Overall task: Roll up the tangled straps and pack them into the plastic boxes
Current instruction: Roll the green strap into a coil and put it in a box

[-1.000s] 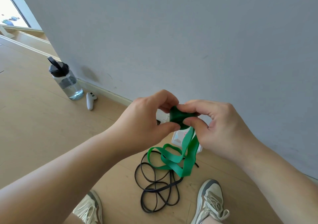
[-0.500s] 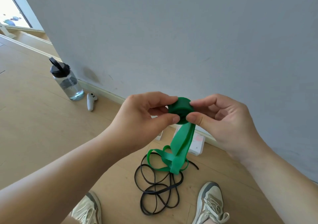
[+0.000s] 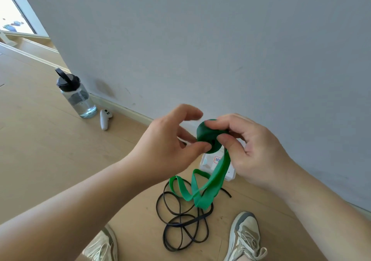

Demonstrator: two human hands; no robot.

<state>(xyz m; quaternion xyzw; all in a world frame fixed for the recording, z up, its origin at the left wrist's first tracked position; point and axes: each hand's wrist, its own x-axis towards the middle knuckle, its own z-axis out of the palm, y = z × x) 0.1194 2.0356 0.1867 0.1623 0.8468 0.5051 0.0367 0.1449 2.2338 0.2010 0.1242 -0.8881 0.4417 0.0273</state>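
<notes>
left pointer finger (image 3: 188, 112) has lifted off the green roll (image 3: 207, 135), up in the air. left hand (image 3: 160, 152) pinches it with thumb and a lower finger; right hand (image 3: 255, 150) pinches its top. a weak hold could let it spring open. its round face looks at us; its tail (image 3: 218, 172) hangs down to the floor (image 3: 60, 160).

Indoor room: wood floor (image 3: 40, 150), grey wall (image 3: 200, 40).
</notes>
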